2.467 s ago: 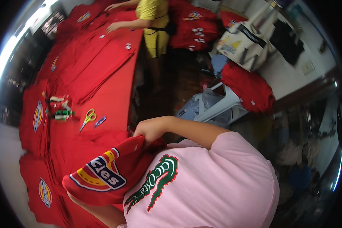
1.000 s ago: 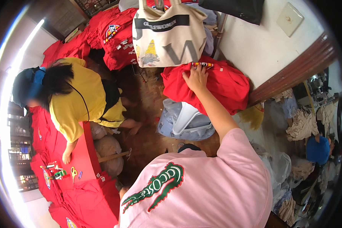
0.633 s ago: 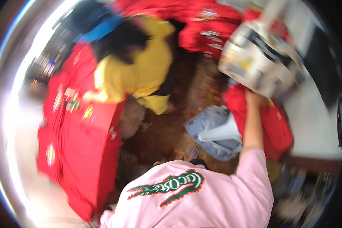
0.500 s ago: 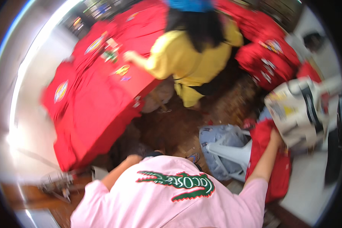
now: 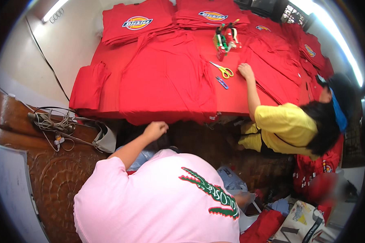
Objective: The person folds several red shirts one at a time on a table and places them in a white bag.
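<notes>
My left hand hovers just before the near edge of the table, its fingers curled and nothing visible in them. Close beyond it, a red shirt lies spread out, its lower edge hanging over the table's side. Of my right arm, only a bit of my right hand shows past my pink shirt, down by a pale stool and bags; its fingers cannot be made out. Yellow-handled scissors and small blue thread snips rest on the red-covered table.
A co-worker in yellow stands at the right, one hand on a red garment. Stacked red shirts line the far side, near a tool holder. Cables hang at left; a tote bag sits lower right.
My view has swung from the right toward the table. My left hand has come up to the table's edge. The right hand, earlier by red cloth beside the tote bag, is now mostly hidden.
</notes>
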`<state>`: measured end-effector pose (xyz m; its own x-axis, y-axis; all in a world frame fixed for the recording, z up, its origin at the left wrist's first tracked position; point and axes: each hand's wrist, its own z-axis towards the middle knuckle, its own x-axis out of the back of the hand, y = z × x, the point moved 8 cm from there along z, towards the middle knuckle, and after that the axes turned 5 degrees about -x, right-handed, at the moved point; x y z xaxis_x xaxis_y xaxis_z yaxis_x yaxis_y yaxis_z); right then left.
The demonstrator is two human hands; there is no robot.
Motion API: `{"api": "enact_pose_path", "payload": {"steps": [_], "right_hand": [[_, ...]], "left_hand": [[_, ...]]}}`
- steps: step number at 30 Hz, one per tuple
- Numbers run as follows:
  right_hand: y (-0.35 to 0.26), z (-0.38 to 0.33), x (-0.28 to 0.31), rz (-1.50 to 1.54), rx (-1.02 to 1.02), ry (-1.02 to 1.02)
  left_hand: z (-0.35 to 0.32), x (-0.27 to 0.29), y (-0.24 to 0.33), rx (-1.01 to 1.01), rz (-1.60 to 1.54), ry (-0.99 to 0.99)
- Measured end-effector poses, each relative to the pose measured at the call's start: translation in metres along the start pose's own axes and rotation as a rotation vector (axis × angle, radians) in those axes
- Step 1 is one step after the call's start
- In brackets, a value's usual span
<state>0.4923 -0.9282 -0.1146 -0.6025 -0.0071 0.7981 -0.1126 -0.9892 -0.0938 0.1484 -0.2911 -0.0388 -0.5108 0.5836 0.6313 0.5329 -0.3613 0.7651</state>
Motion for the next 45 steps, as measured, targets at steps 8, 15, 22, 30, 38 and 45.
{"api": "enact_pose_path", "payload": {"steps": [8,15,22,30,38,45], "right_hand": [[-0.547,-0.044,0.178,1.131,1.095,-0.696],[-0.751,-0.030,0.115,1.248,0.531,-1.313],[-0.816,-0.053,0.111,0.715,0.753,-0.999],[-0.778,-0.007,0.135,1.319,0.077,-1.512],[-0.697,0.015,0.072,0.643,0.439,-1.677],[-0.735,0.026,0.082,0.634,0.897,-0.530]], "left_hand": [[0.112,0.229,-0.096,0.011,0.211,0.625],[0.125,0.321,-0.174,0.219,0.411,0.742],[0.135,0.341,-0.180,0.298,0.344,0.792],[0.133,0.375,-0.180,0.193,0.260,0.627],[0.057,0.394,-0.166,0.422,0.144,0.299],[0.123,0.377,-0.142,0.267,0.196,0.433]]}}
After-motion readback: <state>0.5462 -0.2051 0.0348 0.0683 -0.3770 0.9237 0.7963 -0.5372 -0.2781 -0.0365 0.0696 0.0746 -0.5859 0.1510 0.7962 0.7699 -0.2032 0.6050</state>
